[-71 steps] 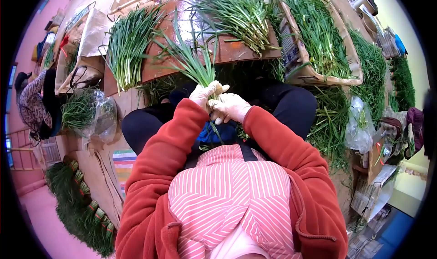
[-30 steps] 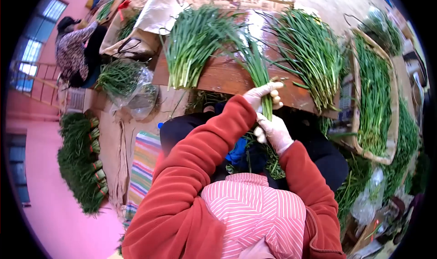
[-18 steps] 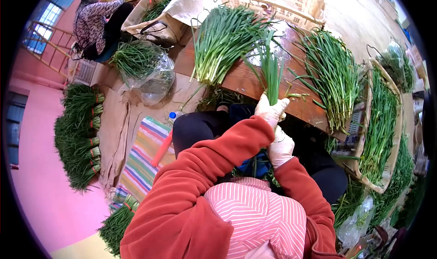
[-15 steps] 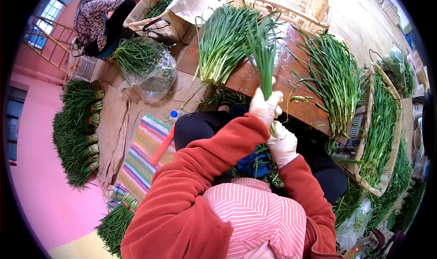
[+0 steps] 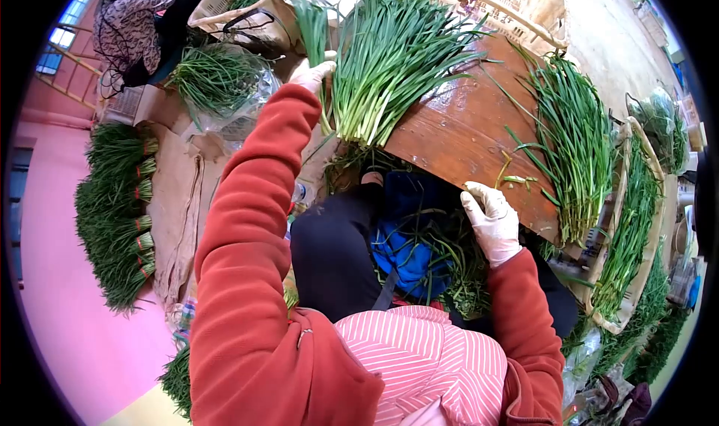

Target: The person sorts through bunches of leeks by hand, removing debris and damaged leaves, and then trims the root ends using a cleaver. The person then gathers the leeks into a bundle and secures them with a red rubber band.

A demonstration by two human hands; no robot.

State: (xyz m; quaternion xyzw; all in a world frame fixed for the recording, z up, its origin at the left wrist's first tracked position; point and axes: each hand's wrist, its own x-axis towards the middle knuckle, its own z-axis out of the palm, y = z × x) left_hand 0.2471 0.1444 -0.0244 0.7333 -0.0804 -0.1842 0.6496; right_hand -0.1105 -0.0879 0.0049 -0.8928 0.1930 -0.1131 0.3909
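Note:
My left hand (image 5: 313,74), in a pale glove, is closed around a small bunch of green chives (image 5: 312,32). It holds the bunch at the left side of a large pile of chives (image 5: 389,59) on the brown wooden board (image 5: 464,119). My gloved right hand (image 5: 494,222) is by the board's near edge, thumb and forefinger drawn together; anything between them is too small to make out. Close to its fingertips, a few yellowish scraps (image 5: 517,179) lie on the board. A second pile of chives (image 5: 573,141) rests along the board's right side.
Beyond the board stands a plastic crate (image 5: 517,25). A long basket (image 5: 625,276) of chives is at the right. Tied bunches (image 5: 120,209) line the left wall, near a plastic bag (image 5: 243,111) of chives. Another person (image 5: 138,32) sits at the upper left. Trimmings (image 5: 468,276) lie below me.
My left hand has carried the small bunch from over the middle of the board leftward to the large pile's side. The right hand has parted from it and shifted slightly right.

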